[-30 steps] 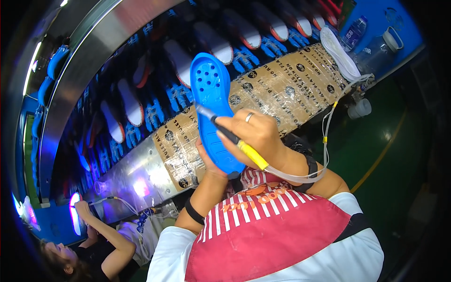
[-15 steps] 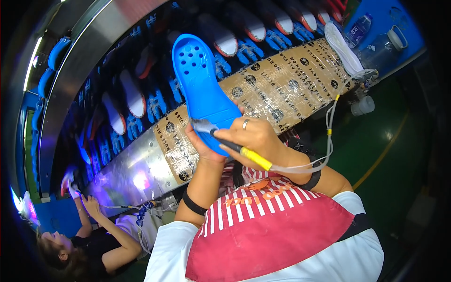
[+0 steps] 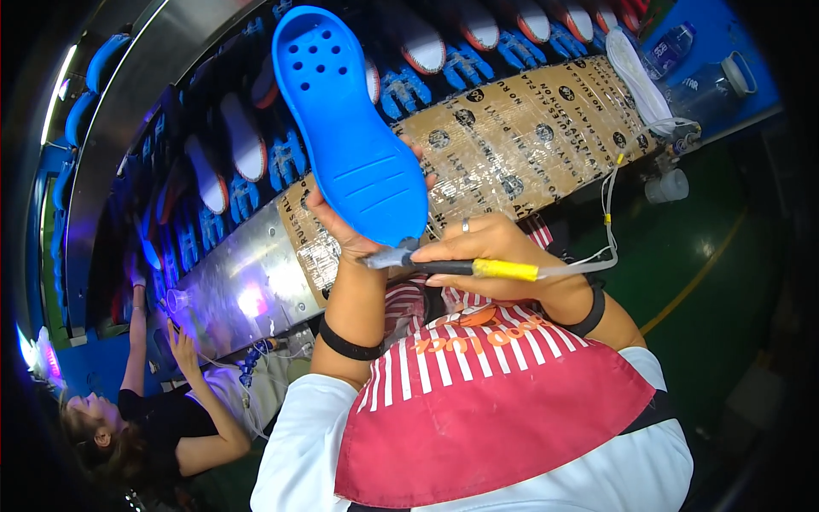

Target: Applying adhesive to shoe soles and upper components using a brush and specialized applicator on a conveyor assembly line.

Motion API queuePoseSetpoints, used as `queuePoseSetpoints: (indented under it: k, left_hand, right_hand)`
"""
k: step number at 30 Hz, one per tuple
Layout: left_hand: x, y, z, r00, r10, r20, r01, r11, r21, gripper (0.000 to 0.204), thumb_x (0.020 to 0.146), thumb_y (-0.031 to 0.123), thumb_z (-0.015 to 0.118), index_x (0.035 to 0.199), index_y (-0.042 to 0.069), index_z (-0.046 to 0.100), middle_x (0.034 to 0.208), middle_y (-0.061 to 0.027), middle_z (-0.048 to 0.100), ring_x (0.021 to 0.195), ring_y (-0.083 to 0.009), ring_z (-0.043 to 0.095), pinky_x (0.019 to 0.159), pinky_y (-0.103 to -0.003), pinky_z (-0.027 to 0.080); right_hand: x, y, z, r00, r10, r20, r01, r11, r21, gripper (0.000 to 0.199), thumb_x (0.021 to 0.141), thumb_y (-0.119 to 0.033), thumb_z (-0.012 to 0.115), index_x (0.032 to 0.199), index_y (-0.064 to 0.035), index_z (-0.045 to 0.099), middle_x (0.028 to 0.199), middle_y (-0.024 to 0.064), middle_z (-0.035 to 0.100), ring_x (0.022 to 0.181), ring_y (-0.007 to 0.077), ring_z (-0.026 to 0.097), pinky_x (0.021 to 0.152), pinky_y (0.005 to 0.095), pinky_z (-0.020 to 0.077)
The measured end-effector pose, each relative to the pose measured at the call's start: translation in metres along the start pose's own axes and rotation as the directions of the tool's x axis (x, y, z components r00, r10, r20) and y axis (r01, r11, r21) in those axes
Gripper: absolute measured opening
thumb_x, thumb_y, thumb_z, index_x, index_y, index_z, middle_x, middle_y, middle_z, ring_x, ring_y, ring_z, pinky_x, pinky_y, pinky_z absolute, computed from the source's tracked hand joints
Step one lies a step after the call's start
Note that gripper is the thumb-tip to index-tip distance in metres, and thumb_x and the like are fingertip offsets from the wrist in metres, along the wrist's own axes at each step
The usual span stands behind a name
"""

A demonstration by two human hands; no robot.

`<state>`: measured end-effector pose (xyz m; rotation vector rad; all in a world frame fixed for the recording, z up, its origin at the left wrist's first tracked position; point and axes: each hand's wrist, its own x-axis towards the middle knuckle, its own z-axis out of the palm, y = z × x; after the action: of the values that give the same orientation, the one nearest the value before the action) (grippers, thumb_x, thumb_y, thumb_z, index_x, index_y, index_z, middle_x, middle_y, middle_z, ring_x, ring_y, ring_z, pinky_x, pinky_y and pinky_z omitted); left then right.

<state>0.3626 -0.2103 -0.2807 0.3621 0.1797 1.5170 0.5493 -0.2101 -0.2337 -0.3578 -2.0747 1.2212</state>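
A bright blue, foot-shaped sole, pierced by round holes at its far end, is gripped from beneath by the left hand. A black-and-yellow-handled brush is pinched in the right hand, its bristles left of that grip, beside the sole's near end. Beyond both grips, film-covered brown cardboard is seen.

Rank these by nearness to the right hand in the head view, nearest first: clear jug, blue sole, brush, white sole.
From the right hand:
1. Brush: in its grip.
2. Blue sole: just ahead, to its left.
3. White sole: upper right, at the cardboard's far end.
4. Clear jug: farther right, beyond the white sole.
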Motion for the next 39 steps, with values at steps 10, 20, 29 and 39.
queuePoseSetpoints:
  k: [10,20,29,39]
  left_hand:
    - [0.006,0.018,0.002,0.995,-0.016,-0.096,0.031,0.987,0.157,0.091,0.065,0.057,0.059,0.134,0.005,0.031,0.124,-0.0259,0.044,0.111,-0.0445,0.045,0.086,-0.06,0.041]
    - [0.004,0.028,0.004,0.981,-0.19,0.028,0.179,0.958,0.225,0.087,0.072,0.056,0.053,0.134,0.001,0.03,0.122,-0.0294,0.044,0.106,-0.0482,0.049,0.081,-0.06,0.046]
    - [0.003,0.042,-0.015,0.913,-0.358,-0.198,0.405,0.856,0.321,0.056,0.082,0.034,0.049,0.124,-0.002,0.045,0.114,-0.02,0.056,0.099,-0.0276,0.059,0.085,-0.04,0.049]
    - [0.005,0.047,0.006,0.747,-0.527,-0.405,0.665,0.594,0.454,0.049,0.082,0.032,0.055,0.113,-0.005,0.054,0.102,-0.0185,0.062,0.085,-0.0249,0.063,0.076,-0.035,0.053]
  right_hand:
    - [-0.01,0.023,0.01,0.978,-0.171,-0.118,0.141,0.963,-0.23,0.029,0.067,-0.008,0.073,0.096,-0.0081,0.065,0.066,0.0077,0.058,0.055,0.0227,0.056,0.051,0.0301,0.0438]
    - [-0.01,0.026,0.001,0.992,-0.121,-0.044,0.114,0.984,-0.139,0.027,0.07,-0.013,0.072,0.096,-0.0107,0.066,0.063,0.0069,0.056,0.054,0.023,0.054,0.051,0.031,0.0436]
    - [-0.004,0.012,0.001,0.987,-0.156,0.032,0.159,0.977,-0.141,0.025,0.07,-0.011,0.071,0.094,-0.0102,0.066,0.064,0.0065,0.059,0.054,0.0218,0.055,0.052,0.0306,0.0448]
    - [-0.017,0.02,0.017,0.98,-0.158,0.124,0.185,0.95,-0.253,0.024,0.069,-0.01,0.069,0.093,-0.0117,0.065,0.057,0.0044,0.05,0.052,0.0173,0.052,0.05,0.0275,0.0425]
